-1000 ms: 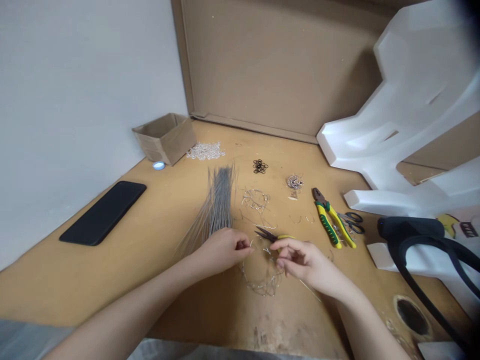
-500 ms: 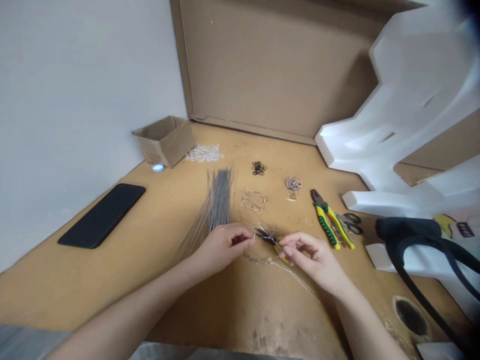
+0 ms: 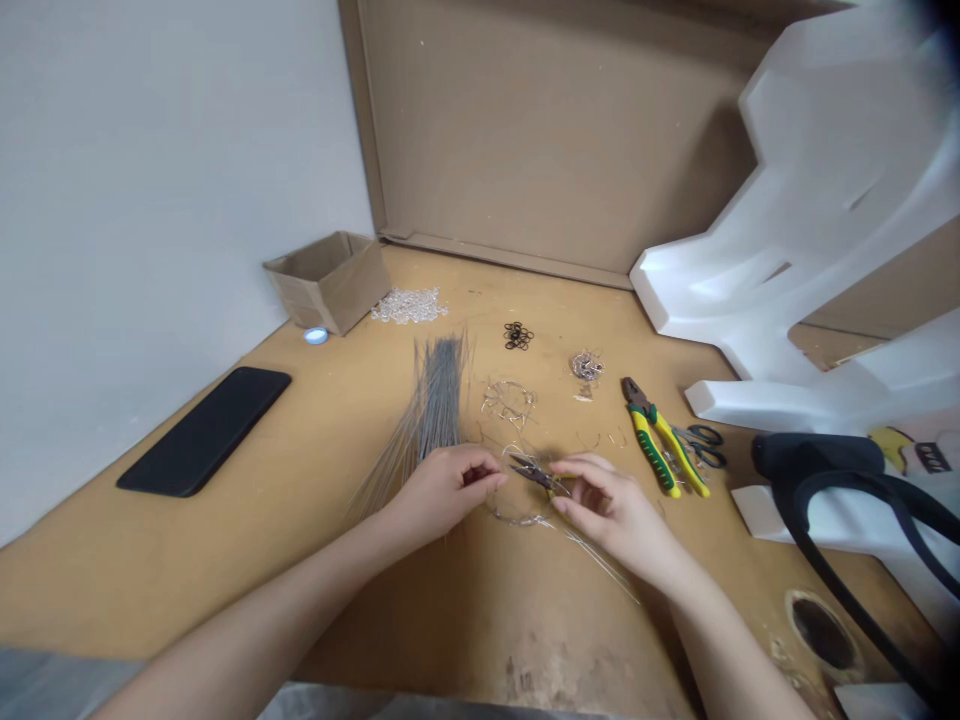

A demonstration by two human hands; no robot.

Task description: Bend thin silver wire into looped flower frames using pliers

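Observation:
My left hand (image 3: 454, 488) is closed in a pinch beside the bundle of grey wires (image 3: 441, 390); what its fingertips hold is too small to make out. My right hand (image 3: 611, 505) is curled over the small pliers (image 3: 534, 473), thumb and fingers apart, with thin wire near the fingertips; whether it grips anything is unclear. The dark jaws of these pliers point toward my left hand. Below them lies a curved wire piece (image 3: 517, 518) with long straight ends (image 3: 600, 565). A loose pile of bent wires (image 3: 510, 402) sits just beyond my hands.
Green-yellow pliers (image 3: 658, 440) and scissors (image 3: 703, 443) lie at the right, near white foam (image 3: 712, 398) and a black strap-like object (image 3: 806, 480). Farther back are black rings (image 3: 517, 336), a wire coil (image 3: 586, 367), clear pieces (image 3: 410, 305) and a cardboard box (image 3: 334, 285). A black phone-like slab (image 3: 206, 430) lies left.
My right hand's fingers have spread wider and shifted slightly. The wire previously between my hands no longer shows there, and the small pliers' jaws are more visible.

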